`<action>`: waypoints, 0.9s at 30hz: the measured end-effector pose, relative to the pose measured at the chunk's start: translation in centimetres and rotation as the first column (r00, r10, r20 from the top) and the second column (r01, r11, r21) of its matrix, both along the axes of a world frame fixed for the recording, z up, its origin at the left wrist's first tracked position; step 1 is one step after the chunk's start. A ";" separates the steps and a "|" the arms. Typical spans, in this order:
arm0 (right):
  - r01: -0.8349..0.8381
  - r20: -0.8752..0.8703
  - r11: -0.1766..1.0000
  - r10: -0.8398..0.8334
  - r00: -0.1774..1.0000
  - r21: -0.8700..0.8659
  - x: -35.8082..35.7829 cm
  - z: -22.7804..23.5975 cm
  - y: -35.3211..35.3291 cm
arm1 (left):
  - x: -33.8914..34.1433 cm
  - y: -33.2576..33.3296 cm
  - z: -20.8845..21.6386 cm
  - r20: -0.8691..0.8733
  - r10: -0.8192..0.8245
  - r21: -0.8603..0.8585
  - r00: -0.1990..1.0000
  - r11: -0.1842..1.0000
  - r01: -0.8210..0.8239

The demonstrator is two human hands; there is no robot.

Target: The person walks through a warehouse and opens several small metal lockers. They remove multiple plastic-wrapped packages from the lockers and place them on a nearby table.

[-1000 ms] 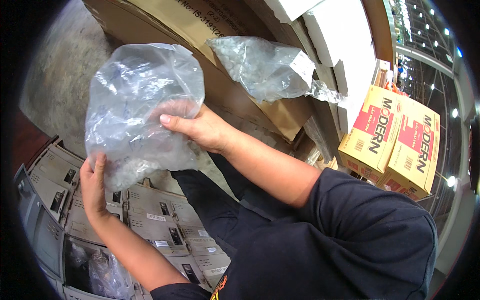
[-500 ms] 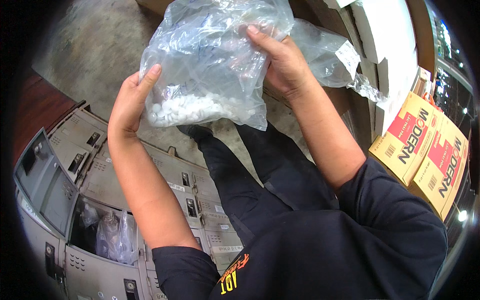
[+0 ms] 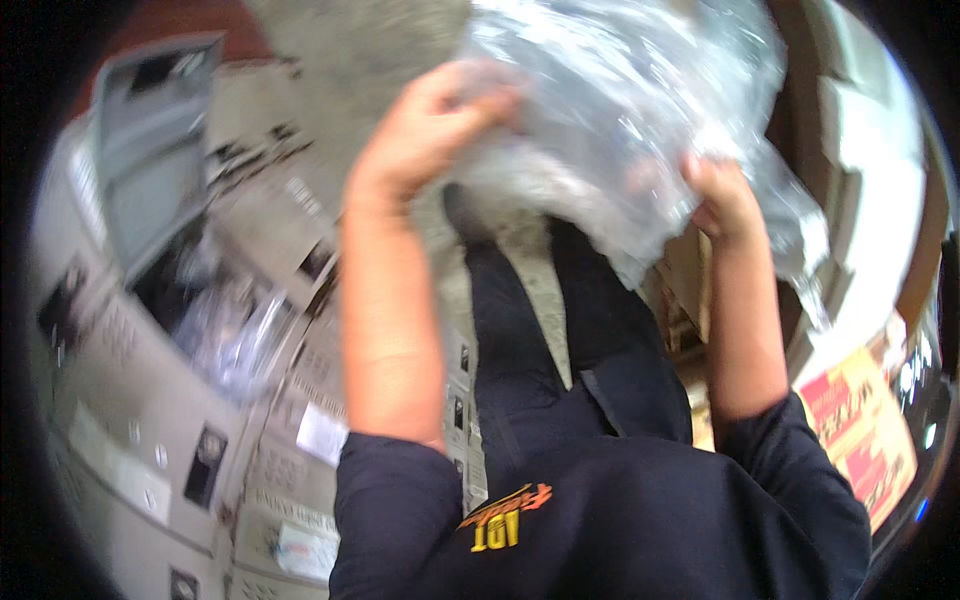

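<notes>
A large clear plastic bag (image 3: 600, 110) is stretched between my two hands in front of me, its film creased and smeared by motion. My left hand (image 3: 430, 125) grips its left edge, thumb on top and fingers curled behind. At the lower right side of the bag, my right hand (image 3: 722, 195) pinches the film between thumb and fingers. Pale contents along the bag's lower part are too blurred to make out. Another clear bag (image 3: 795, 215) hangs beyond my right hand.
Grey metal lockers (image 3: 150, 420) line the left. One locker door (image 3: 155, 150) stands open, with clear plastic bags (image 3: 235, 335) in its compartment. Yellow and red cartons (image 3: 860, 420) are stacked at the right, below white foam blocks (image 3: 870, 130). Concrete floor (image 3: 350, 60) shows ahead.
The view has turned, and the bag and both hands now appear farther right. The white pieces seen clearly in the bag's bottom before are now blurred. Both hands keep their hold.
</notes>
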State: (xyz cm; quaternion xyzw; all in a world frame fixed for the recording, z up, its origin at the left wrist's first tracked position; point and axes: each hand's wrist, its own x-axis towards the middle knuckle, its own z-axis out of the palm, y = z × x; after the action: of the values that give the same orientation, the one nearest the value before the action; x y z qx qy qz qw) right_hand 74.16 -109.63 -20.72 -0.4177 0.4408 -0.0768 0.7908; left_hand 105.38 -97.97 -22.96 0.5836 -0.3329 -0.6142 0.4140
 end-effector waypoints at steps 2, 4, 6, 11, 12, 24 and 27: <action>-0.187 -0.037 0.981 0.185 0.982 -0.059 2.4 0.9 1.4 | -0.5 2.5 0.8 -0.072 0.126 -0.056 0.990 0.990 -0.130; -0.339 -0.067 0.935 0.334 0.940 -0.104 5.2 1.8 2.7 | -0.7 4.6 2.3 0.004 0.203 -0.163 0.979 0.966 -0.200; -0.467 -0.077 0.871 0.461 0.884 -0.149 8.5 2.2 4.4 | -0.3 6.9 3.3 0.146 0.248 -0.226 0.958 0.951 -0.212; -0.669 -0.066 0.668 0.689 0.721 -0.327 17.7 3.1 8.9 | 2.1 13.6 5.1 0.213 0.700 -0.416 0.682 0.696 -0.585; -0.687 -0.079 0.626 0.716 0.694 -0.369 19.5 3.4 10.0 | 2.7 14.8 5.3 0.242 0.760 -0.456 0.603 0.638 -0.620; -0.439 -0.167 0.049 0.882 0.440 -0.897 45.0 2.3 26.5 | 3.2 25.1 3.2 0.225 0.967 -0.387 -0.123 -0.027 -0.922; -0.363 -0.283 -0.130 0.867 0.410 -0.923 50.8 2.6 30.3 | 5.4 25.6 1.8 0.127 0.945 -0.367 -0.303 -0.239 -0.899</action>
State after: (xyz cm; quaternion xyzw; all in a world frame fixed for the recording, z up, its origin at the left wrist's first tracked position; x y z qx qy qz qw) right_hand 124.98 -79.33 -18.11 -0.9075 -0.1529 0.0016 0.3912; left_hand 110.83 -72.42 -21.17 0.6947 0.1474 0.0943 0.6976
